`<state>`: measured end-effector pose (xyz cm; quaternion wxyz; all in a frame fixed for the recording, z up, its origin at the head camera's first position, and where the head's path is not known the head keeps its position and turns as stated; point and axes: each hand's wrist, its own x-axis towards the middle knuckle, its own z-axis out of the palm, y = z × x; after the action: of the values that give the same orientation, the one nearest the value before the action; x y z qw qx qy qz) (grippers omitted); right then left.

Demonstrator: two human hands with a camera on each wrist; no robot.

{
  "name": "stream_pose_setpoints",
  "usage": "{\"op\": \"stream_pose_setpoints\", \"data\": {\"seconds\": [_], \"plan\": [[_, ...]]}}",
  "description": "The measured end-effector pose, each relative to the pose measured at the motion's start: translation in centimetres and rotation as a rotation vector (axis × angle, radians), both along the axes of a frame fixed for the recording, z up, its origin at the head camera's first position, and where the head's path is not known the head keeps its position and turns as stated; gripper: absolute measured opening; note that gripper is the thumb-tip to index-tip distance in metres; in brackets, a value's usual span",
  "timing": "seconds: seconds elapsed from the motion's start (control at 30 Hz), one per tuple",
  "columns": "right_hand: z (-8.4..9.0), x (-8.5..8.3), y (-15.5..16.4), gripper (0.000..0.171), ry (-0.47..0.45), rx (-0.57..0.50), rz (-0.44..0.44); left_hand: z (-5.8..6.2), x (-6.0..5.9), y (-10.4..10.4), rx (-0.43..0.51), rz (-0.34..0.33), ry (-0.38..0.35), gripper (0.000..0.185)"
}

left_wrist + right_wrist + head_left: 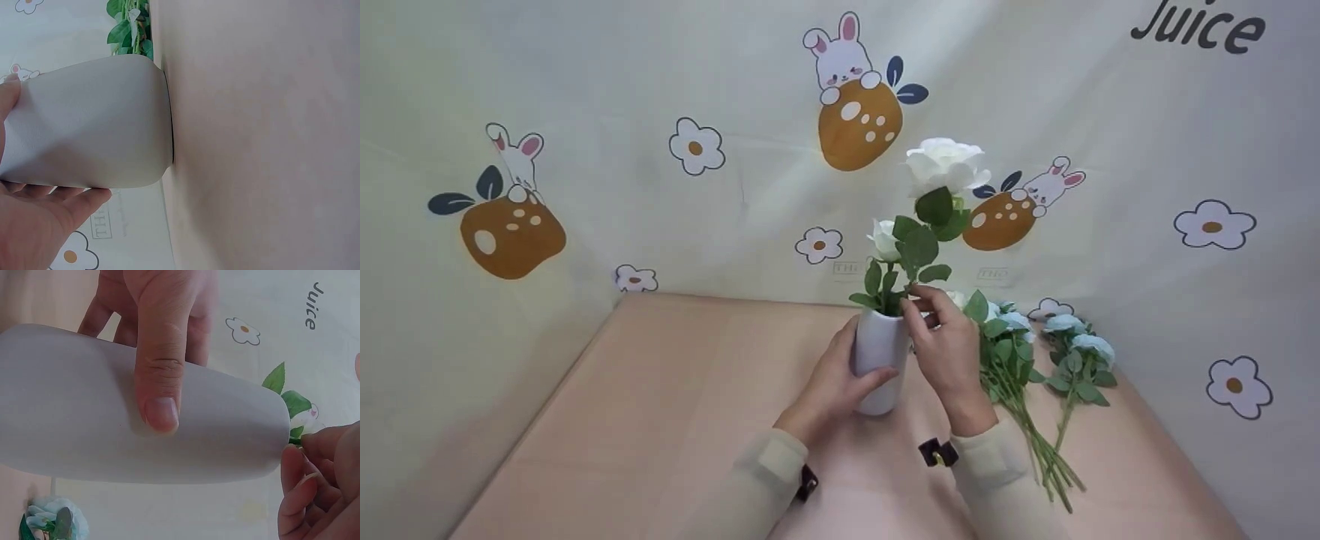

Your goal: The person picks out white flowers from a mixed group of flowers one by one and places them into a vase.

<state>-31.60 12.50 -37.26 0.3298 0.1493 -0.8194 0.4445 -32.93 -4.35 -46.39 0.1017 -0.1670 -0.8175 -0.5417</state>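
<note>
A white vase [877,360] stands on the pink table [660,420], and my left hand [832,382] grips its body, thumb across the front. The right wrist view shows that thumb [160,382] pressed on the vase [140,416]; the left wrist view shows the vase [95,135] against my palm [34,225]. White roses [945,166] with green leaves rise from the vase mouth. My right hand [941,337] pinches a stem at the mouth, its fingertips [298,450] beside the rim.
A bunch of pale blue roses [1035,352] lies on the table right of the vase, stems toward me. A cloth backdrop [660,150] printed with rabbits and flowers encloses the table at back and sides.
</note>
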Motion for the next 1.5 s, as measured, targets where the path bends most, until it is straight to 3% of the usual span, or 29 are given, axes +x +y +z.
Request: {"op": "stream_pose_setpoints", "data": {"seconds": [0.2,0.6,1.03,1.5], "plan": [[0.08,-0.1,0.13,0.019,-0.032,-0.012,-0.004,-0.03,0.06,-0.04,-0.005,-0.003,0.006,0.099],[0.29,0.08,0.35,0.041,-0.086,-0.073,-0.022,0.01,0.0,-0.15,0.012,-0.018,0.007,0.097],[0.22,-0.12,0.46,0.037,-0.088,-0.071,-0.053,-0.01,0.0,-0.14,0.018,-0.016,-0.004,0.099],[0.34,0.0,0.65,0.034,-0.072,-0.083,-0.026,-0.05,-0.02,-0.1,0.026,-0.026,0.015,0.096]]}}
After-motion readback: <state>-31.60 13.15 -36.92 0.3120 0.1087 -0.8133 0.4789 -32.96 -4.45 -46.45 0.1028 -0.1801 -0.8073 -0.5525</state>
